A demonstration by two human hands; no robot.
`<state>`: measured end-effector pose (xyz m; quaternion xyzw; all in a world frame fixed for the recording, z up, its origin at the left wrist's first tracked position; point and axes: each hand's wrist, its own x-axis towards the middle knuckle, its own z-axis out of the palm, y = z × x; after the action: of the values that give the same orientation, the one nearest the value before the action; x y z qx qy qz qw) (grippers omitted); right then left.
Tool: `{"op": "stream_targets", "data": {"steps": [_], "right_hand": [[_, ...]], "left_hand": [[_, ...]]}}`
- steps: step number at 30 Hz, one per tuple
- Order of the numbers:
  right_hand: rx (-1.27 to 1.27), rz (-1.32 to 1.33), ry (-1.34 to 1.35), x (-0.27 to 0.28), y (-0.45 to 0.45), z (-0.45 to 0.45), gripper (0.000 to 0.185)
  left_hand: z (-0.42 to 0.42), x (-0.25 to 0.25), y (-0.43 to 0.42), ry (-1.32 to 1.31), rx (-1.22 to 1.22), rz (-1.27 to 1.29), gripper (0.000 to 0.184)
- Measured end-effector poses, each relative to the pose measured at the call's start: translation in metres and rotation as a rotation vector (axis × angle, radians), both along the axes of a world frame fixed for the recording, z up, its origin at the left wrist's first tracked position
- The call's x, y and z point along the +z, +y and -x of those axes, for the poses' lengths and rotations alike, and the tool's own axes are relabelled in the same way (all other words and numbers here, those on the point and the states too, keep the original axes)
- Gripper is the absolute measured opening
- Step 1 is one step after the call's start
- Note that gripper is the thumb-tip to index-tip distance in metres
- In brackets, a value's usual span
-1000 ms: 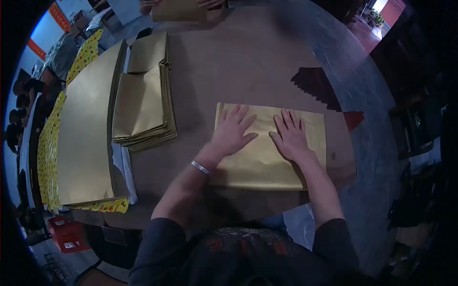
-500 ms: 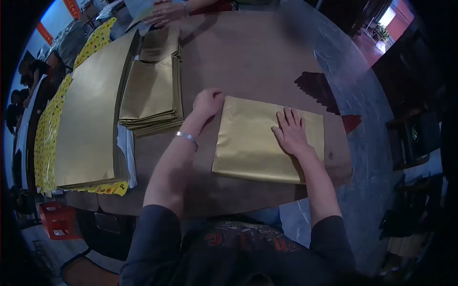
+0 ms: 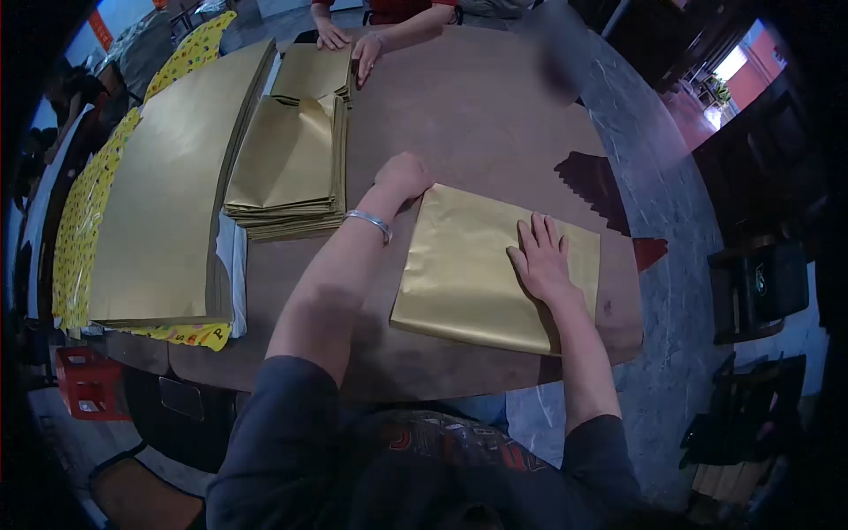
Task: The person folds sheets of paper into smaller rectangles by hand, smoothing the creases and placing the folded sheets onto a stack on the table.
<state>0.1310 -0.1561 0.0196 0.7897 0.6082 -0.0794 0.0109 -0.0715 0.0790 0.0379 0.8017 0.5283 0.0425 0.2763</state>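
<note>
A folded gold sheet (image 3: 477, 274) lies on the brown tabletop (image 3: 459, 106) in front of me. My right hand (image 3: 543, 262) rests flat on its right part, fingers spread. At the sheet's upper left corner is my left hand (image 3: 405, 177), its fingers curled in; whether they pinch the corner is hidden. A silver bracelet (image 3: 370, 224) circles my left wrist. Left of that hand stands a stack of folded gold sheets (image 3: 287, 159), with a second stack (image 3: 309, 71) behind it.
Large flat gold sheets (image 3: 168, 194) lie at the left over yellow patterned wrapping (image 3: 75, 238). Across the table, a co-worker's hands (image 3: 367, 57) touch the far stack. Dark red zigzag-edged material (image 3: 594, 187) lies at the right. A red stool (image 3: 88, 384) stands lower left.
My left hand has gone from lying spread on the sheet to its upper left corner and curled up. My right hand has stayed on the sheet. The co-worker's hands have come to the far stack.
</note>
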Motion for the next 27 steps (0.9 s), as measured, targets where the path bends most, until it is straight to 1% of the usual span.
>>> {"op": "stream_targets", "data": {"steps": [1, 2, 3, 5, 6, 8, 9, 11, 12, 14, 15, 17, 18, 20, 21, 23, 24, 25, 27], "right_hand": [[0.015, -0.016, -0.016, -0.003, -0.001, -0.002, 0.064], [0.016, -0.015, -0.016, -0.004, -0.001, -0.003, 0.064], [0.024, -0.020, -0.029, -0.004, -0.001, -0.003, 0.064], [0.034, -0.040, -0.026, -0.002, -0.001, -0.002, 0.063], [0.033, -0.037, -0.026, -0.002, -0.001, -0.002, 0.063], [0.039, -0.053, -0.023, -0.002, -0.002, -0.002, 0.063], [0.045, -0.077, -0.008, -0.003, -0.003, -0.002, 0.063], [0.043, -0.093, 0.015, -0.003, -0.003, -0.003, 0.063], [0.047, -0.098, 0.018, -0.004, -0.003, -0.003, 0.062], [0.046, -0.113, 0.036, -0.007, -0.003, -0.005, 0.062], [0.046, -0.106, 0.016, -0.006, -0.003, -0.004, 0.062], [0.049, -0.128, 0.017, -0.011, -0.004, -0.006, 0.062], [0.046, -0.121, 0.014, -0.011, -0.004, -0.006, 0.063], [0.044, -0.126, 0.015, -0.016, -0.004, -0.008, 0.063], [0.045, -0.113, 0.021, -0.012, -0.005, -0.007, 0.064], [0.045, -0.099, 0.022, -0.010, -0.005, -0.006, 0.064], [0.039, -0.088, 0.027, -0.009, -0.004, -0.006, 0.064], [0.028, -0.080, 0.038, -0.012, -0.002, -0.008, 0.064], [0.034, -0.077, 0.022, -0.010, -0.002, -0.007, 0.063]], "left_hand": [[-0.001, 0.002, 0.000, 0.011, 0.034, 0.041, 0.028], [0.001, 0.001, -0.002, 0.017, -0.070, -0.021, 0.029], [0.000, -0.004, 0.000, 0.016, -0.070, -0.020, 0.029], [-0.004, -0.014, 0.003, 0.073, -0.099, -0.102, 0.028], [-0.006, -0.014, 0.003, 0.079, -0.048, -0.042, 0.026], [-0.006, -0.016, 0.003, 0.061, -0.064, -0.093, 0.027], [-0.006, -0.015, 0.003, 0.092, -0.083, -0.110, 0.027], [-0.005, -0.012, 0.001, 0.098, -0.088, -0.099, 0.028], [-0.004, -0.019, 0.005, 0.031, -0.074, -0.097, 0.028], [-0.005, -0.030, 0.012, 0.073, -0.103, -0.103, 0.028], [-0.001, -0.017, 0.004, 0.055, -0.112, -0.124, 0.026], [0.009, -0.022, 0.001, -0.167, -0.151, -0.115, 0.023], [0.014, -0.022, 0.000, -0.231, -0.215, -0.183, 0.024], [0.018, -0.019, 0.003, -0.171, -0.311, -0.076, 0.029], [0.021, -0.020, 0.003, -0.162, -0.361, -0.175, 0.029], [0.016, -0.017, 0.008, -0.053, -0.311, -0.014, 0.027], [0.021, -0.019, 0.009, -0.214, -0.402, -0.165, 0.025], [0.020, -0.020, 0.010, -0.217, -0.397, -0.167, 0.025], [0.016, -0.019, 0.012, -0.114, -0.367, -0.149, 0.022]]}}
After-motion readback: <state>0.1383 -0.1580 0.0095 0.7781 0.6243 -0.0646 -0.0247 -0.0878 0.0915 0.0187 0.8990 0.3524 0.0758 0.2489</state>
